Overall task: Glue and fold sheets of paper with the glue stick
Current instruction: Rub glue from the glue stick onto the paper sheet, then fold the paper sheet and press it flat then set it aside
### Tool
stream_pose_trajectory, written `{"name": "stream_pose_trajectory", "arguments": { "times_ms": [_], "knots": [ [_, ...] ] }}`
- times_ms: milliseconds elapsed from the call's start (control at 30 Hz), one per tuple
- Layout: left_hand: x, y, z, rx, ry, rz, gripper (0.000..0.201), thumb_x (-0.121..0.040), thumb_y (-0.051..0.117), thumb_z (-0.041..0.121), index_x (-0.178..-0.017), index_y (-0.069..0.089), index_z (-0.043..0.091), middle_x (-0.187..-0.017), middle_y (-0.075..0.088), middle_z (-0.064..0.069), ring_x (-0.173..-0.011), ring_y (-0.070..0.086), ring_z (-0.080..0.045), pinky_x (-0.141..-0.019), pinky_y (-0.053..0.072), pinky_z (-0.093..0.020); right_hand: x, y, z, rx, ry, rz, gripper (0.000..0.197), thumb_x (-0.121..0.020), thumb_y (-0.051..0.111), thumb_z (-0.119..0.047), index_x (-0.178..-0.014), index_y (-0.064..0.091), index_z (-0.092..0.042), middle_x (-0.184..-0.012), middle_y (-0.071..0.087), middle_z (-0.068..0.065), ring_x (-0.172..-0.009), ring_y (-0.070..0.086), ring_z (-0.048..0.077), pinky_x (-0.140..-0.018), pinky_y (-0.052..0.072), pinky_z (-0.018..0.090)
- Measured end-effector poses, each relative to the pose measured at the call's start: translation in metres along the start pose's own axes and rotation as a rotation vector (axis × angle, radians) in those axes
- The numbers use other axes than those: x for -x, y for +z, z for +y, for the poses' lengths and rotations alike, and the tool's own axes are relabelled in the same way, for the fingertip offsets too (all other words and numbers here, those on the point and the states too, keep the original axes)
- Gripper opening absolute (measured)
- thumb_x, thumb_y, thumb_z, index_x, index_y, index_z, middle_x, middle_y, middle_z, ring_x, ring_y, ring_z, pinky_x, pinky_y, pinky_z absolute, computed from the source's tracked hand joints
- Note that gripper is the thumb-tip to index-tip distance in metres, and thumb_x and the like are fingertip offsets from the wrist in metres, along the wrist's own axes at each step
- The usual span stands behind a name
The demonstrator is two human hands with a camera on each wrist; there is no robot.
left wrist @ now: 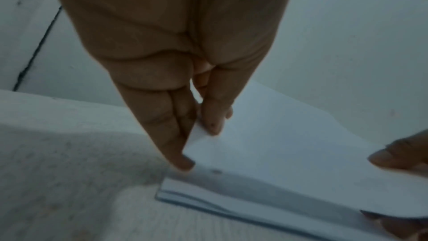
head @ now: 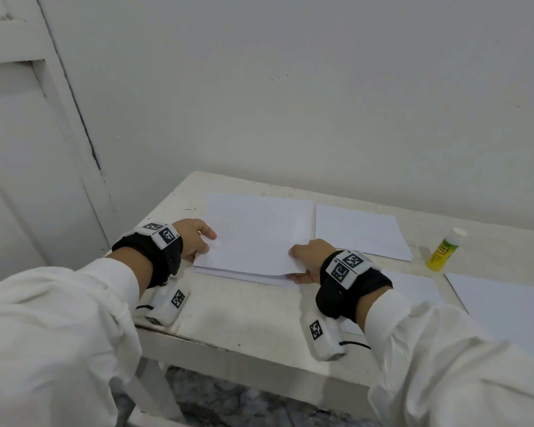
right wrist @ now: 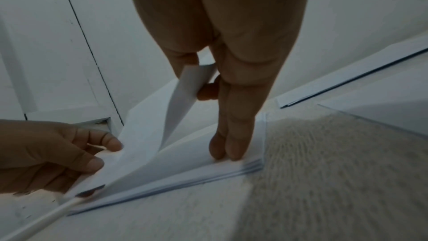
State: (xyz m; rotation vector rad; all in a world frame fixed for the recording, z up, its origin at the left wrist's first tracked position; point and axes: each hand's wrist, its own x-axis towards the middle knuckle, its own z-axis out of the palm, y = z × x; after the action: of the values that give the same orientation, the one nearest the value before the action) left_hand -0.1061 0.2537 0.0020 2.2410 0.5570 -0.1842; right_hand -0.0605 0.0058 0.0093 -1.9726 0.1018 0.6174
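A stack of white paper (head: 228, 271) lies on the white table (head: 244, 315), and its top sheet (head: 256, 235) is raised a little at the near edge. My left hand (head: 205, 240) pinches the sheet's left edge, thumb on top. My right hand (head: 296, 263) pinches its near right corner. In the left wrist view the left fingers (left wrist: 176, 146) sit under the sheet (left wrist: 266, 144). In the right wrist view the sheet (right wrist: 143, 153) curls up off the stack (right wrist: 197, 171), where two right fingers (right wrist: 227, 149) press. A yellow-green glue stick (head: 444, 249) with a white cap stands to the right, away from both hands.
A smaller white sheet (head: 358, 231) lies right of the stack. Another sheet (head: 420, 288) is partly under my right wrist, and one more (head: 506, 306) reaches the table's right side. A wall runs along the table's far edge, with a door (head: 28, 149) at the left.
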Motion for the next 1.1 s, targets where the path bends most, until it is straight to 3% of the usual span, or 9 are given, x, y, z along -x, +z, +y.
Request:
{"name": "stream_pose_trajectory", "arguments": {
  "times_ms": [133,233,333,433,567,667,867,1000,1100],
  "knots": [
    [0.013,0.007,0.011,-0.04,0.049,0.051,0.027,-0.089,0.054,-0.007,-0.1,0.068,0.013,-0.067,0.047,0.0,-0.058,0.045,-0.012,-0.051,0.045,-0.015,0.013,-0.009,-0.002,-0.028,0.044,-0.031,0.023,-0.095,0.049,-0.017,-0.115,0.046,-0.005,-0.091,0.06,0.016,-0.072,0.066,0.032,-0.073,0.058,0.047],
    [0.026,0.019,0.032,0.077,0.035,0.029,0.021,-0.089,0.056,-0.006,-0.091,0.071,0.009,-0.068,0.057,-0.001,-0.059,0.048,-0.013,-0.05,0.049,-0.013,0.025,-0.039,0.007,-0.045,0.068,-0.024,0.045,-0.098,0.051,-0.018,-0.137,0.033,-0.004,-0.096,0.059,0.018,-0.06,0.067,0.031,-0.046,0.055,0.033],
    [0.04,0.047,0.061,0.114,0.082,-0.062,0.015,-0.084,0.068,-0.001,-0.088,0.072,0.013,-0.074,0.062,-0.003,-0.065,0.054,-0.015,-0.057,0.053,-0.012,0.039,-0.084,0.032,-0.011,0.052,0.044,0.025,-0.095,0.055,-0.009,-0.118,0.043,-0.008,-0.087,0.059,0.01,-0.061,0.066,0.024,-0.038,0.042,0.023],
    [0.052,0.086,0.09,0.051,0.147,-0.187,0.02,-0.08,0.072,0.001,-0.094,0.071,0.015,-0.077,0.064,-0.002,-0.071,0.058,-0.016,-0.072,0.053,-0.018,0.053,-0.131,0.065,-0.034,0.07,0.115,0.026,-0.091,0.059,0.0,-0.107,0.041,-0.01,-0.091,0.06,0.01,-0.057,0.066,0.023,-0.037,0.046,0.022],
    [0.064,0.135,0.116,-0.024,0.19,-0.277,0.021,-0.079,0.073,0.0,-0.079,0.067,0.02,-0.069,0.06,0.002,-0.058,0.055,-0.009,-0.056,0.05,-0.011,0.069,-0.174,0.104,-0.012,0.112,0.203,0.042,-0.083,0.069,0.0,-0.074,0.033,-0.018,-0.079,0.058,0.013,-0.048,0.063,0.022,-0.038,0.048,0.024],
    [0.069,0.157,0.125,-0.065,0.178,-0.31,0.021,-0.079,0.073,0.0,-0.075,0.065,0.02,-0.068,0.061,0.001,-0.049,0.056,-0.005,-0.052,0.05,-0.01,0.074,-0.19,0.119,0.082,0.138,0.25,0.041,-0.083,0.072,-0.008,-0.072,0.034,-0.018,-0.072,0.058,0.009,-0.048,0.062,0.017,-0.038,0.043,0.021],
    [0.074,0.176,0.138,-0.159,0.144,-0.365,0.018,-0.079,0.073,0.0,-0.074,0.065,0.015,-0.068,0.063,-0.005,-0.042,0.057,-0.007,-0.051,0.052,-0.014,0.076,-0.201,0.123,0.361,0.21,0.262,0.03,-0.089,0.065,-0.021,-0.072,0.045,-0.008,-0.066,0.054,0.007,-0.052,0.046,0.017,-0.05,0.038,0.025],
    [0.075,0.181,0.139,-0.2,0.119,-0.367,0.015,-0.079,0.074,0.0,-0.075,0.066,0.013,-0.067,0.062,-0.006,-0.047,0.056,-0.009,-0.05,0.052,-0.014,0.067,-0.201,0.124,0.501,0.225,0.219,0.031,-0.088,0.066,-0.028,-0.1,0.057,-0.001,-0.097,0.067,0.015,-0.079,0.058,0.027,-0.079,0.048,0.034],
    [0.076,0.181,0.139,-0.2,0.11,-0.366,0.015,-0.078,0.075,0.0,-0.075,0.067,0.013,-0.065,0.062,-0.004,-0.042,0.056,-0.005,-0.05,0.052,-0.014,0.058,-0.203,0.128,0.45,0.252,0.201,0.026,-0.086,0.068,-0.024,-0.088,0.055,-0.002,-0.097,0.065,0.019,-0.091,0.062,0.032,-0.094,0.049,0.04]
  ]
}}
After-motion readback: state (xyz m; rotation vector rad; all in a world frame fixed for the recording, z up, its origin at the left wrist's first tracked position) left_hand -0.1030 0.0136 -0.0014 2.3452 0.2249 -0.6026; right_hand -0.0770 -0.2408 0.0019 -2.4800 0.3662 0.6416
